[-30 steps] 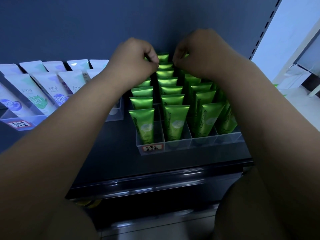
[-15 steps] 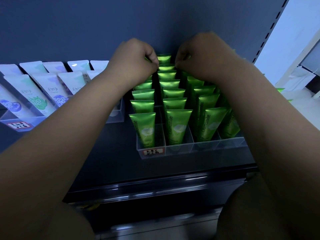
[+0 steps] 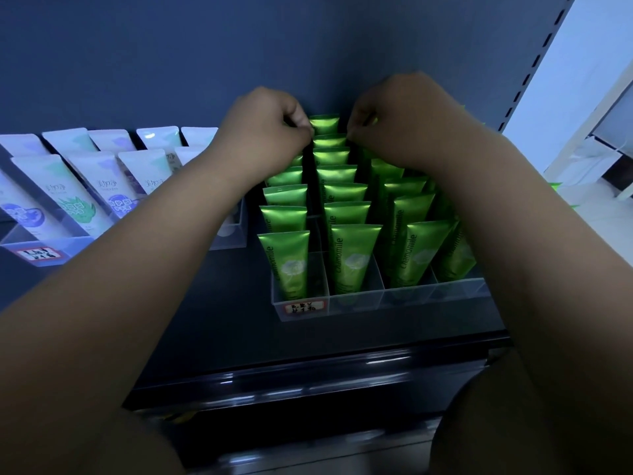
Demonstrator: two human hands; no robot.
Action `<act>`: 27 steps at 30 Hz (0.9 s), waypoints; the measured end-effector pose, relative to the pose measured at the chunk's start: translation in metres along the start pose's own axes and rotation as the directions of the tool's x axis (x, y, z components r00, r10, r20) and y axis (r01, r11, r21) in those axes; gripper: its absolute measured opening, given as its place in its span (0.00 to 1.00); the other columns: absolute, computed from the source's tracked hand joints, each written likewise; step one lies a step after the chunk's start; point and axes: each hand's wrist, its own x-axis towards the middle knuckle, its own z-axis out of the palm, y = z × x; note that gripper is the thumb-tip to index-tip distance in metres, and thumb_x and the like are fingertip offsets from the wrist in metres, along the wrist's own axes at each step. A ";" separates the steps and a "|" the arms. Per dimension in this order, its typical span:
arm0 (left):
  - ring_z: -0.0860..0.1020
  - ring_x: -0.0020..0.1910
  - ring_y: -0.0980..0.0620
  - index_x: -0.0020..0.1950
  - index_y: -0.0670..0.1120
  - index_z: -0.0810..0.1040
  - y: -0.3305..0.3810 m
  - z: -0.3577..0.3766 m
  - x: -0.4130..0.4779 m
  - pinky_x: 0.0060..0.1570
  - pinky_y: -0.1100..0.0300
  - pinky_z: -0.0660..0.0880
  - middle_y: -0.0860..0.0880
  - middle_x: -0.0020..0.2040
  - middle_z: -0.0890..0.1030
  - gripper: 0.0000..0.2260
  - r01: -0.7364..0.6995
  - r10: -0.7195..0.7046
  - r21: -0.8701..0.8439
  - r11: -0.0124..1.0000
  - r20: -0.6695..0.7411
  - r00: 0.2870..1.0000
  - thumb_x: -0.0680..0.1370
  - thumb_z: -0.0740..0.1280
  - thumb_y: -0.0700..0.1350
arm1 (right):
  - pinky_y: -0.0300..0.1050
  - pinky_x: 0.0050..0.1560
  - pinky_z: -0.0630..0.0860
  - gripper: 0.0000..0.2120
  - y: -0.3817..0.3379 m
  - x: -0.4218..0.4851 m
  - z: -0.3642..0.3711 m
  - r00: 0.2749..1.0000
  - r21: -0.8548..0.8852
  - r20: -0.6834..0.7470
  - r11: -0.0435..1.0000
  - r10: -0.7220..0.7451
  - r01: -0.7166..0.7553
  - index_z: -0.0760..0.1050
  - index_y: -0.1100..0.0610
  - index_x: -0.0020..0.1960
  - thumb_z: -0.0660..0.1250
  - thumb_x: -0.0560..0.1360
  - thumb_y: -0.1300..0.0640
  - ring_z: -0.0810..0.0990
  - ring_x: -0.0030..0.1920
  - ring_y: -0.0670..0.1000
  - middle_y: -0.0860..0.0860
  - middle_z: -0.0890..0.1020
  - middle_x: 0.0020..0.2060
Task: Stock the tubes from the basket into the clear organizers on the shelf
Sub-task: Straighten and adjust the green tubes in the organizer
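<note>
At the rear of the dark shelf (image 3: 222,323), against the blue back panel (image 3: 205,46), both hands work over a clear organizer (image 3: 356,301) that is divided into lanes running front to back. The green tubes (image 3: 352,255) stand in it cap-down with their crimped ends up, four lanes across. The lane farthest right is partly hidden by the right forearm. The front tubes read "Chamomile". A red-bordered handwritten label (image 3: 303,307) is fixed to the organizer's front wall at its left corner.

The left hand (image 3: 267,128) is over the back of the leftmost lane with its fingers curled tight and the thumb against them. Whether it grasps a tube cannot be told, since the knuckles cover the fingertips. The right hand (image 3: 400,121) is over the back of the third lane, its fingers also curled. A green sliver (image 3: 374,120) shows between thumb and finger, which seems to be the crimped top of a tube held in a pinch. The rearmost tube of the second lane (image 3: 323,123) stands between the two hands, touched by neither as far as can be seen.

To the left, apart from the green stock, pale tubes (image 3: 68,197) lean in a second clear organizer (image 3: 51,246) carrying its own red-bordered label (image 3: 37,253). A slotted upright (image 3: 534,63) borders the shelf bay at right.
</note>
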 end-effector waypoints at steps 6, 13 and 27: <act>0.78 0.43 0.55 0.50 0.50 0.86 -0.008 -0.008 0.014 0.45 0.63 0.70 0.53 0.42 0.82 0.06 -0.020 0.022 0.056 0.998 -0.026 0.999 0.77 0.69 0.45 | 0.55 0.53 0.78 0.14 0.009 0.012 -0.012 0.997 -0.105 0.027 0.992 -0.067 0.069 0.84 0.59 0.48 0.62 0.74 0.55 0.82 0.50 0.62 0.59 0.85 0.47; 0.83 0.51 0.48 0.50 0.47 0.86 -0.003 -0.012 0.029 0.56 0.54 0.78 0.48 0.49 0.86 0.06 -0.110 0.110 0.135 0.985 0.012 0.994 0.76 0.70 0.44 | 0.53 0.56 0.77 0.13 0.007 0.056 -0.005 0.989 -0.140 0.120 0.985 -0.083 0.100 0.85 0.60 0.54 0.66 0.76 0.56 0.82 0.55 0.63 0.61 0.85 0.53; 0.82 0.48 0.43 0.47 0.50 0.86 0.006 0.006 0.049 0.50 0.47 0.80 0.47 0.45 0.86 0.06 -0.208 0.170 0.320 0.924 0.142 0.975 0.72 0.71 0.45 | 0.49 0.51 0.76 0.08 0.011 0.080 0.022 0.986 -0.192 0.148 0.976 -0.073 0.101 0.84 0.59 0.49 0.67 0.75 0.60 0.82 0.52 0.63 0.62 0.84 0.48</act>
